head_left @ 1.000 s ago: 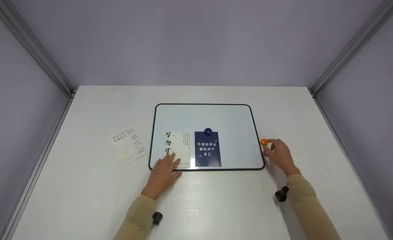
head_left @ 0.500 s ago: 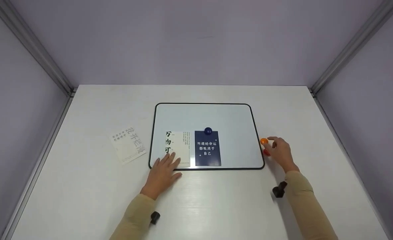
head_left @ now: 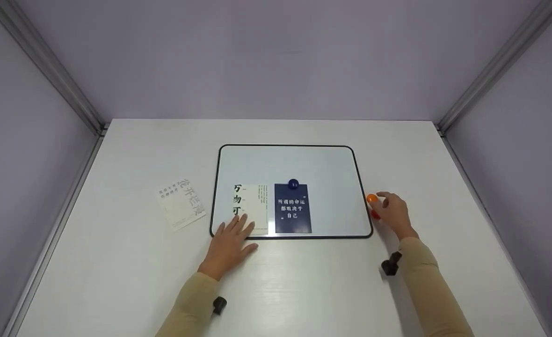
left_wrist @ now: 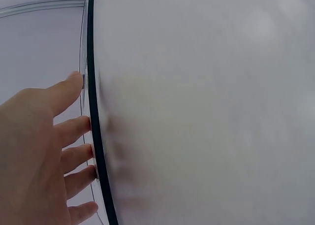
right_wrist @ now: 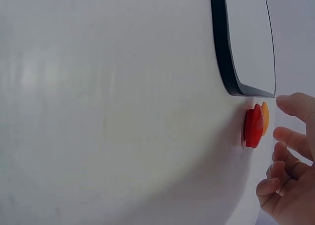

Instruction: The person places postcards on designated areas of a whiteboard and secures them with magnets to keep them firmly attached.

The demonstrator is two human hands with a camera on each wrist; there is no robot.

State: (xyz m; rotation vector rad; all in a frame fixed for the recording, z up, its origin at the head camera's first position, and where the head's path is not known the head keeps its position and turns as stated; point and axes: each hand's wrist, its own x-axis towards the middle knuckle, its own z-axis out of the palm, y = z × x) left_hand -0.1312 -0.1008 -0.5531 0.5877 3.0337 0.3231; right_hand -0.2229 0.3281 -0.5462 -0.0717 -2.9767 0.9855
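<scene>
My left hand [head_left: 227, 250] rests with spread, straight fingers on the lower part of a cream card [head_left: 252, 206] printed with dark characters. That card lies on a black-rimmed whiteboard [head_left: 318, 164]. Beside it is a navy card [head_left: 293, 217] with white characters, a dark blue round magnet [head_left: 293, 184] on its top edge. Right of the board, my right hand [head_left: 394, 215] has its thumb and index finger right at an orange magnet [head_left: 372, 198]. A red magnet [right_wrist: 254, 127] sits just below, partly under the hand in the head view. The right wrist view shows thumb and index apart, other fingers curled.
Another pale card [head_left: 181, 206] lies tilted on the white table [head_left: 276, 290], left of the board. Grey-lilac walls [head_left: 266, 61] stand at the back and both sides. A black wrist camera [head_left: 390, 264] projects by the right sleeve, another [head_left: 219, 305] by the left.
My right hand has shifted slightly left and away from me, its thumb now overlapping the orange magnet's edge in the head view. The left hand keeps its place on the cream card.
</scene>
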